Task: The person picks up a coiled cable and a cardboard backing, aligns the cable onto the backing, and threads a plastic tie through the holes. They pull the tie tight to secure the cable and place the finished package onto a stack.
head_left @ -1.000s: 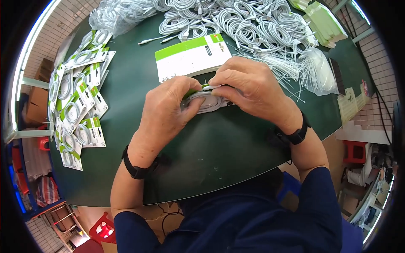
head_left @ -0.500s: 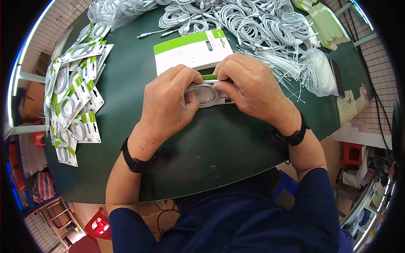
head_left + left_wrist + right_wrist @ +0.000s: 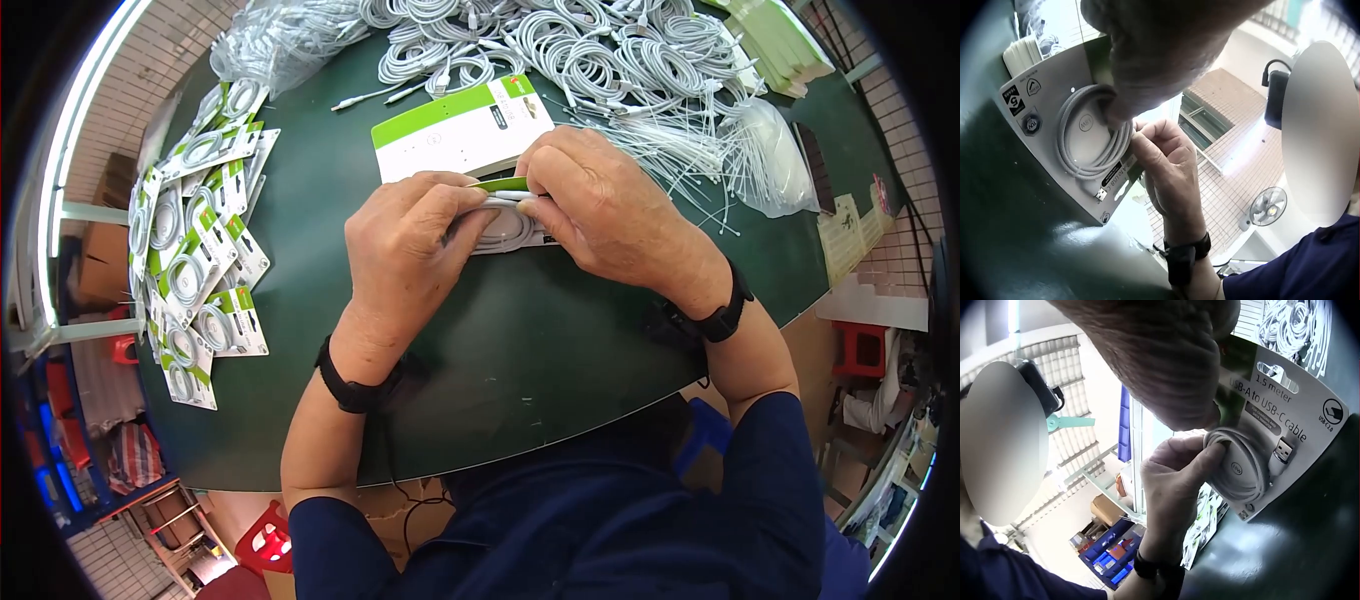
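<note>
Between both hands is a white and green cardboard packaging card point(image 3: 1310, 415) bearing a coiled grey-white USB cable point(image 3: 1066, 140). The right wrist view shows its USB-A plug point(image 3: 1283, 449) against the printed front, by the hanging slot. My left hand point(image 3: 412, 245) grips the card's left side and the coil, its thumb on the cable. From the other side, my right hand point(image 3: 610, 205) pinches the upper edge of the coil and the card's green band between thumb and fingers. The fingertips hide part of the coil's upper edge.
A stack of blank-looking cards point(image 3: 450, 135) lies just beyond the hands. Many coiled cables point(image 3: 600, 60) are heaped at the back, with loose white cable ties point(image 3: 670, 160) to the right. Finished-looking cards with cables point(image 3: 200, 250) overlap along the left edge of the green table point(image 3: 520, 370).
Both hands stay on the card and cable. The left thumb and fingers have shifted up and closer to the right hand's fingertips along the coil's top edge.
</note>
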The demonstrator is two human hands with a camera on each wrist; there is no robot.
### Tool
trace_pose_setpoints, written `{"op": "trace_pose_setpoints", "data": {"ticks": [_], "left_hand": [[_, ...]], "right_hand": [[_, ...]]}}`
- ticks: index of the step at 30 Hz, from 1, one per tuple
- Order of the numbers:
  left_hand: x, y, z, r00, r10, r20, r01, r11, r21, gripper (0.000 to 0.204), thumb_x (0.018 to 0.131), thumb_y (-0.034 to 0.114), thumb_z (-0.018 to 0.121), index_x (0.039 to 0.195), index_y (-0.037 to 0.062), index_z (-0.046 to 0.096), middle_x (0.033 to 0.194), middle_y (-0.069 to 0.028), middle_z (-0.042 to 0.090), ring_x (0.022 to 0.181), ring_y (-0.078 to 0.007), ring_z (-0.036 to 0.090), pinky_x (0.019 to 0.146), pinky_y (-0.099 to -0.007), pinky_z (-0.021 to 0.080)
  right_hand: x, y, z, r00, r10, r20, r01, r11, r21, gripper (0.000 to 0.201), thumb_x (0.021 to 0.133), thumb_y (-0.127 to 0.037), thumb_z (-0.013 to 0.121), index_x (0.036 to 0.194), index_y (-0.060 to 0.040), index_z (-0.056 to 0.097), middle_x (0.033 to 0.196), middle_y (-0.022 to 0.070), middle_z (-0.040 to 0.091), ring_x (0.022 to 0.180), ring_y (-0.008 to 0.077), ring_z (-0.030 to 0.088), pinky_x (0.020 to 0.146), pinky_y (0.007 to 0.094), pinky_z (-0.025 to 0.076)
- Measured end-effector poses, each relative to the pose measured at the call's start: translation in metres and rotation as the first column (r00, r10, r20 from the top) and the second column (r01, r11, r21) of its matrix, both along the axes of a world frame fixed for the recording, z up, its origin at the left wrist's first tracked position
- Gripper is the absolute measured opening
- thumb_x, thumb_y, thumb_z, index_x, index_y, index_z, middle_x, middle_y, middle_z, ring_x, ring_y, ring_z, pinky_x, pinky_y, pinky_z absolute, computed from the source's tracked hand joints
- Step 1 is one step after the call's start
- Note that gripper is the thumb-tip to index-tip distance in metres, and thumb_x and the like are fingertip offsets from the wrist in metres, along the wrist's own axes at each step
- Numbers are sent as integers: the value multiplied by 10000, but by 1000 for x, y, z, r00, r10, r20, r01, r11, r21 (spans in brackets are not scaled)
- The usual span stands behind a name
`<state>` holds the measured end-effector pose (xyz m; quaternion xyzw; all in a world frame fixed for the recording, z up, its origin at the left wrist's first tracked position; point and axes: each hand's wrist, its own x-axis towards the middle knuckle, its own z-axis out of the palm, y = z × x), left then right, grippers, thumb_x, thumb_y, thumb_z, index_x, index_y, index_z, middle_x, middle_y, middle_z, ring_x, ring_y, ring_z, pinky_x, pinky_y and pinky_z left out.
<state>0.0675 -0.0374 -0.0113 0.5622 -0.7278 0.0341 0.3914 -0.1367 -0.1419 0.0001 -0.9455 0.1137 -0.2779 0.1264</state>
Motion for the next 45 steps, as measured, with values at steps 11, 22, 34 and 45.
{"op": "trace_pose_setpoints", "data": {"ticks": [11,22,34,45], "left_hand": [[-2,-8,0,991,-25,133,40,993,-115,227,706,16,798,883,92,680,889,-25,722,757,-224,706,631,-342,556],[4,-17,-10,994,-106,26,108,991,-83,224,721,25,820,903,74,700,876,-50,703,777,-245,699,659,-354,552],[4,-11,-2,989,-141,31,144,984,-101,239,717,-55,812,893,22,668,870,-108,686,744,-270,686,641,-350,545],[6,-5,-3,992,-127,22,128,986,-105,230,716,-60,802,879,22,662,874,-99,689,732,-256,683,639,-335,543]], "right_hand": [[-1,-4,-2,1000,6,16,-6,1000,10,199,834,-79,690,954,2,553,958,172,582,916,344,593,822,424,486],[0,-9,-4,999,2,55,-3,999,35,169,804,-61,686,902,-1,562,925,174,585,904,358,613,808,448,504],[-31,-37,24,963,-250,104,186,890,417,227,830,-76,776,1024,5,689,841,102,690,715,196,654,657,344,515],[-63,-76,-14,846,-373,-382,471,858,204,144,749,-80,789,865,0,757,840,163,722,762,310,704,701,383,556]]}}
